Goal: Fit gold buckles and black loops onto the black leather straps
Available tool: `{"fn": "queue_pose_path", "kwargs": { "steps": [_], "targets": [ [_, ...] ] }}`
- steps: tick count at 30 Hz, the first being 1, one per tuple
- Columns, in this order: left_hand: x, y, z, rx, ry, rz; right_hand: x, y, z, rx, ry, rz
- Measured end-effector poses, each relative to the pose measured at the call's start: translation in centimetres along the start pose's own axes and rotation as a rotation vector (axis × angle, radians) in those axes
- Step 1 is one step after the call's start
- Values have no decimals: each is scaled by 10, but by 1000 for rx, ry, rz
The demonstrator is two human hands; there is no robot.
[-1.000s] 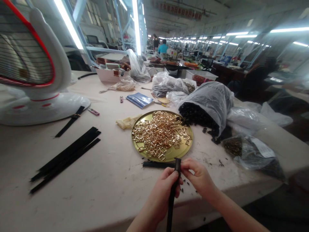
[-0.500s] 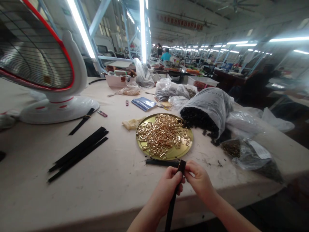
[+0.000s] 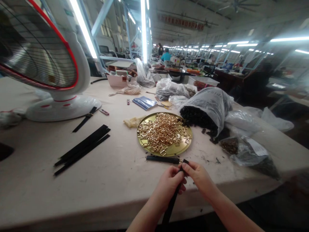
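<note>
A long black strap [image 3: 172, 203] runs up from the bottom of the view into both hands. My left hand [image 3: 172, 178] is closed around it, thumb on top, just below its upper end. With thumb and fingers my right hand [image 3: 195, 172] pinches that end. A little gold metal shows by the fingertips, too small to make out. Just beyond the hands lies another black strap [image 3: 163, 159]. Behind it is a round gold tray [image 3: 176, 150] heaped with small gold buckles [image 3: 160, 132].
Several black straps [image 3: 83, 146] lie at left, below a white fan [image 3: 65, 104]. A grey plastic bag [image 3: 210, 100] spills black pieces right of the tray. Another clear bag [image 3: 251, 149] sits near the right edge. A blue packet [image 3: 145, 102] and a pale cloth [image 3: 132, 122] lie behind.
My right thumb has moved over the strap's upper end, which now tips to the right and shows less. The left hand keeps its hold. The view has shifted slightly.
</note>
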State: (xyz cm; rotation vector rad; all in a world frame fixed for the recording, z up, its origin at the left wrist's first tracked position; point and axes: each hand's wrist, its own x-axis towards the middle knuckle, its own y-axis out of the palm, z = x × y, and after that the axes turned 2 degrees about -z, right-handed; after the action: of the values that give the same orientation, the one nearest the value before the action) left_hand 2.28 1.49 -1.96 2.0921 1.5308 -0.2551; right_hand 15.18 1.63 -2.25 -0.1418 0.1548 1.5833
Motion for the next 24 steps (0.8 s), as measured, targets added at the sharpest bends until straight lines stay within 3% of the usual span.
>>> {"fn": "queue_pose_path", "kwargs": {
  "steps": [9, 17, 24],
  "targets": [
    [3, -8, 10, -37, 76, 51, 6, 0, -4, 74, 74, 39],
    [15, -10, 20, -31, 35, 10, 13, 5, -13, 49, 84, 28],
    [18, -16, 16, 58, 162, -74, 16, 1, -14, -117, 33, 16]
  ]
}}
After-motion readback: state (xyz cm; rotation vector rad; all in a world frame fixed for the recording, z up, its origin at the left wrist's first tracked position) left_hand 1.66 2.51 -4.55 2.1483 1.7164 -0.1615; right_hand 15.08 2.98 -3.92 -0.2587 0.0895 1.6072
